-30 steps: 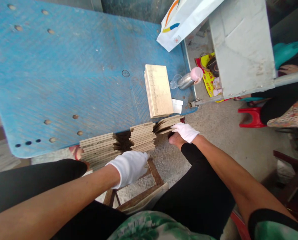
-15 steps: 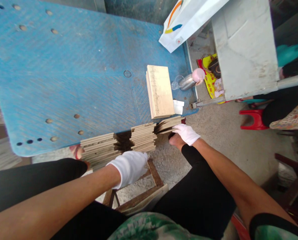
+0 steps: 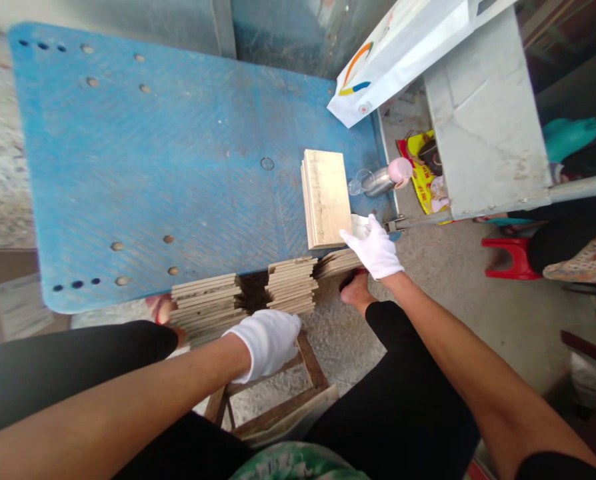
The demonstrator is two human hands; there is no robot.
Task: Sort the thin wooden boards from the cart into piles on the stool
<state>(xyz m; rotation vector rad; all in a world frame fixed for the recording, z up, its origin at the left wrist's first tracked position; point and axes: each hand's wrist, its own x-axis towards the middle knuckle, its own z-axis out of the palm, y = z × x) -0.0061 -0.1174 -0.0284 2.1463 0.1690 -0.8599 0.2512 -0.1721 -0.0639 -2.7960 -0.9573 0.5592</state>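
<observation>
Both my hands wear white gloves. My left hand (image 3: 268, 340) rests with fingers curled at the near end of a middle stack of thin beige tiles (image 3: 292, 285), just below the blue table's (image 3: 153, 167) edge. My right hand (image 3: 375, 250) hovers with fingers spread over the near right corner of a tile stack (image 3: 325, 197) lying on the table, above a fanned pile of tiles (image 3: 335, 263). It holds nothing. Another tile stack (image 3: 205, 307) sits to the left.
A steel flask with a pink cap (image 3: 385, 179) and a clear cup lie by the table's right edge. A white bag (image 3: 398, 60) and a grey box (image 3: 483, 107) stand beyond. A wooden stool frame (image 3: 278, 393), a red stool (image 3: 508, 257) and a seated person (image 3: 573, 227) are nearby.
My right hand lifted off the fanned tile pile and moved up to the corner of the stack on the table, fingers opening. The left hand stayed in place.
</observation>
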